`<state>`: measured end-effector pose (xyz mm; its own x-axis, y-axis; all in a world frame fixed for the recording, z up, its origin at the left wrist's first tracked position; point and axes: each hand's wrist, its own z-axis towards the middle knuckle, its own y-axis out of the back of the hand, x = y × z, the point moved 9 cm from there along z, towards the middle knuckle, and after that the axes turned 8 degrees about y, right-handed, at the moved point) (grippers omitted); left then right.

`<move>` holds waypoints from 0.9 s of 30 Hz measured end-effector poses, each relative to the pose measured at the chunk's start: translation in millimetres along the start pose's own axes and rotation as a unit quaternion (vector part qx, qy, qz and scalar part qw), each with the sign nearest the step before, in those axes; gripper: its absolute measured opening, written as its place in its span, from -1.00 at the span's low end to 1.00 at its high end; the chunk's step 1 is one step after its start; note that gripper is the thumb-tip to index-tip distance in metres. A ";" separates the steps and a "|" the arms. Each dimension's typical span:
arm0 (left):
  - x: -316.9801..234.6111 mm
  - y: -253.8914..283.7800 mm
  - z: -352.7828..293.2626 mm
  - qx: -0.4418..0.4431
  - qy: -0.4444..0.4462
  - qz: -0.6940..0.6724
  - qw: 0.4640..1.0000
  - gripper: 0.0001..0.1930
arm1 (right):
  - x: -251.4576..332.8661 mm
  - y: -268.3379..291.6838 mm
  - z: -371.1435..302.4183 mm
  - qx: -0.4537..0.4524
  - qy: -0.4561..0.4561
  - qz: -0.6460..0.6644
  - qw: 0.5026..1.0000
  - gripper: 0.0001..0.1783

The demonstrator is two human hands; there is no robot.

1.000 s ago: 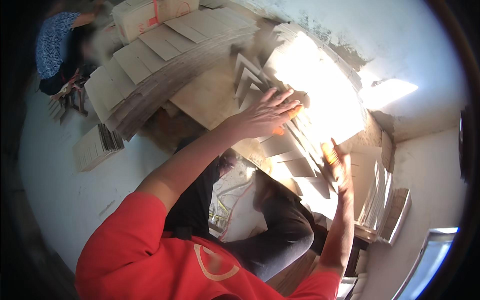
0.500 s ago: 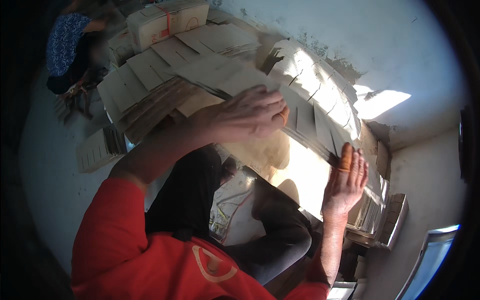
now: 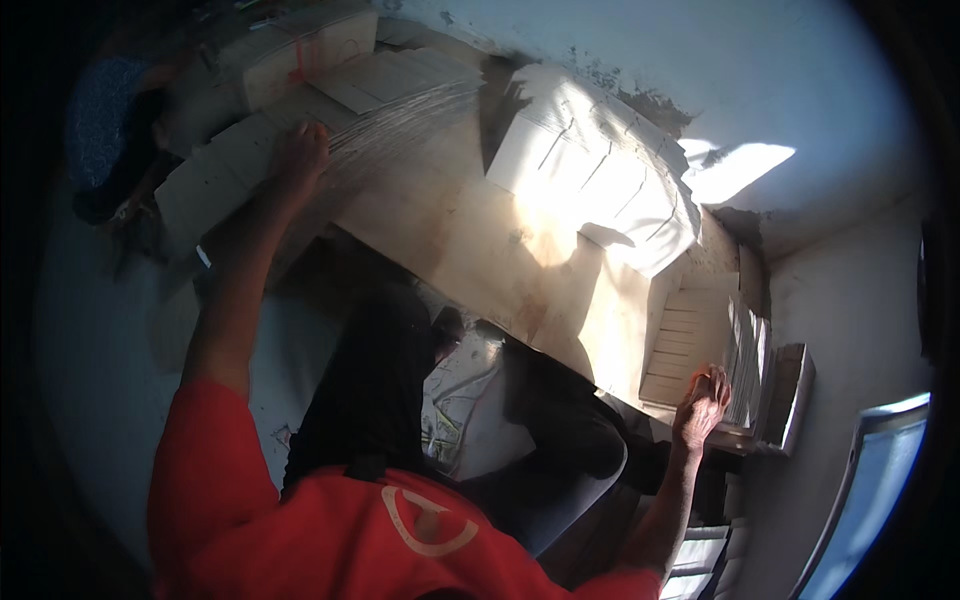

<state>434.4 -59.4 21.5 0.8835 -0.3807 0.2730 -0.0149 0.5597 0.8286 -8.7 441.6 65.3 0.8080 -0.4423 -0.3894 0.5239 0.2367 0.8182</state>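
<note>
My left hand [image 3: 303, 152] reaches to the left-hand stack of cardboard sheets [image 3: 405, 90], at the edge of its fanned layers. Motion smears its fingers, and I cannot see whether they grip a sheet. On the right, my right hand [image 3: 704, 397] is at the front of a stack of slotted cardboard pieces [image 3: 685, 345]. Its fingers are curled together, and what lies between them, if anything, is hidden. Sunlight falls on another spread of slotted cardboard [image 3: 600, 160] behind the board.
A wooden board [image 3: 450, 230] spans the space before my knees. A taped carton [image 3: 310, 62] sits at the back left, near a person in patterned blue clothing [image 3: 105, 120]. A wall [image 3: 760, 80] rises behind; a blue-paned frame [image 3: 880, 480] stands lower right.
The cardboard sheets that both hands held across the board are gone from there. My left hand has moved far left to the stack; my right hand has dropped lower, beside the right stack.
</note>
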 end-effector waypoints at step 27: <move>-148.1 73.3 -7.8 0.267 -0.040 -0.136 0.953 -0.48 | -148.0 -105.2 -30.9 0.154 -0.319 0.051 0.934 -0.80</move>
<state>306.2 43.7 38.0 0.8505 -0.5249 0.0322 -0.0458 -0.0129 0.9989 -175.1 508.8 23.7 0.4728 -0.8796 -0.0533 0.2713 0.0878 0.9585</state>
